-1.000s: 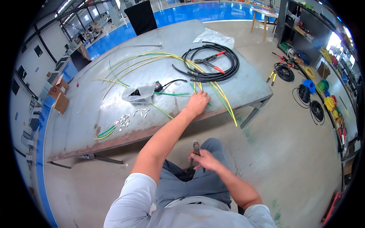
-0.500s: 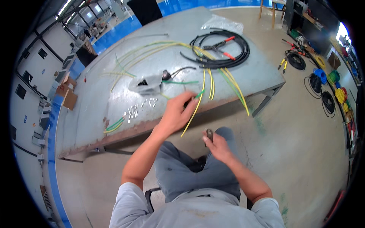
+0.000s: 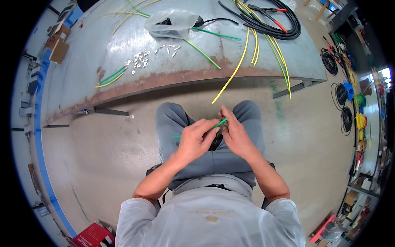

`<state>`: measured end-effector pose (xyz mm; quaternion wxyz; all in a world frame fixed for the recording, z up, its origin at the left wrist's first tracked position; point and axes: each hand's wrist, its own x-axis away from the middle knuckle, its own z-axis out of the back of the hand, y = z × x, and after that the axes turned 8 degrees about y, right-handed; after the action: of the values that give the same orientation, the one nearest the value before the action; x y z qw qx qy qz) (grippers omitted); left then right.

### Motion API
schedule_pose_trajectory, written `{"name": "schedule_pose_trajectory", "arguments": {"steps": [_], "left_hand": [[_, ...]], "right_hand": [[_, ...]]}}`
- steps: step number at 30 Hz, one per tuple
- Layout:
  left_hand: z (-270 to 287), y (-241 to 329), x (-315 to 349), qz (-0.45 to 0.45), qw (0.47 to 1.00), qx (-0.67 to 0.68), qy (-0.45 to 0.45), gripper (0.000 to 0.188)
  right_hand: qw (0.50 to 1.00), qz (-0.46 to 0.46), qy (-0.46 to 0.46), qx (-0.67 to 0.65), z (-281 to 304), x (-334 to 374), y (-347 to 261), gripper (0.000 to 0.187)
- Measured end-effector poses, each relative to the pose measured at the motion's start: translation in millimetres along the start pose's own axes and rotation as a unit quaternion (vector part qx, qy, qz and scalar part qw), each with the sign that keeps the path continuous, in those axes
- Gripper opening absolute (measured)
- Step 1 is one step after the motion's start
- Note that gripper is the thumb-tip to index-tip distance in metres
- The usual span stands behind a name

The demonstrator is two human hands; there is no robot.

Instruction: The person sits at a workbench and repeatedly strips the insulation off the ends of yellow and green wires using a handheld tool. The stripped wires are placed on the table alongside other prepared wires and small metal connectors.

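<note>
Above my lap, my left hand point(image 3: 195, 139) pinches a green wire point(image 3: 176, 137), whose ends stick out on both sides of the fingers. Close against it, my right hand point(image 3: 235, 138) is closed round a small dark hand tool, mostly hidden by the fingers. The green wire's right end reaches the right fingers; whether the tool touches it is hidden. On the table in front lie small silvery cable lugs point(image 3: 140, 61), a green-and-yellow wire point(image 3: 201, 53) and another green wire point(image 3: 218, 33). Short wires with lugs point(image 3: 110, 81) rest near the edge at left.
The metal table point(image 3: 177, 66) has a rusty front edge. A plastic bag point(image 3: 158, 22) holds dark items. Black cable point(image 3: 297, 31) lies coiled with red-handled pliers point(image 3: 279, 26) on it. Yellow wires point(image 3: 234, 74) overhang the edge. Cable coils point(image 3: 347, 119) lie at right, a red box point(image 3: 94, 235) lower left.
My left hand has drawn the green wire back from the table to above my lap. My right hand has risen to meet it, and my view has tipped downward.
</note>
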<state>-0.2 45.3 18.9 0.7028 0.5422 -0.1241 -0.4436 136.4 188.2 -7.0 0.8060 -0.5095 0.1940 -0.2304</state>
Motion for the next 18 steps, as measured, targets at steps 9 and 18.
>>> {"name": "schedule_pose_trajectory", "arguments": {"steps": [9,18], "left_hand": [[7.2,0.4,0.4,-0.040,0.996,-0.073,0.012,0.028],[9.6,8.3,1.6,-0.049,0.997,-0.060,0.014,0.027]], "right_hand": [[0.997,0.022,-0.003,0.076,-6.7,-1.6,-1.7,0.075],[0.991,0.068,0.047,0.101,-4.3,-2.8,-10.0,0.079]]}}
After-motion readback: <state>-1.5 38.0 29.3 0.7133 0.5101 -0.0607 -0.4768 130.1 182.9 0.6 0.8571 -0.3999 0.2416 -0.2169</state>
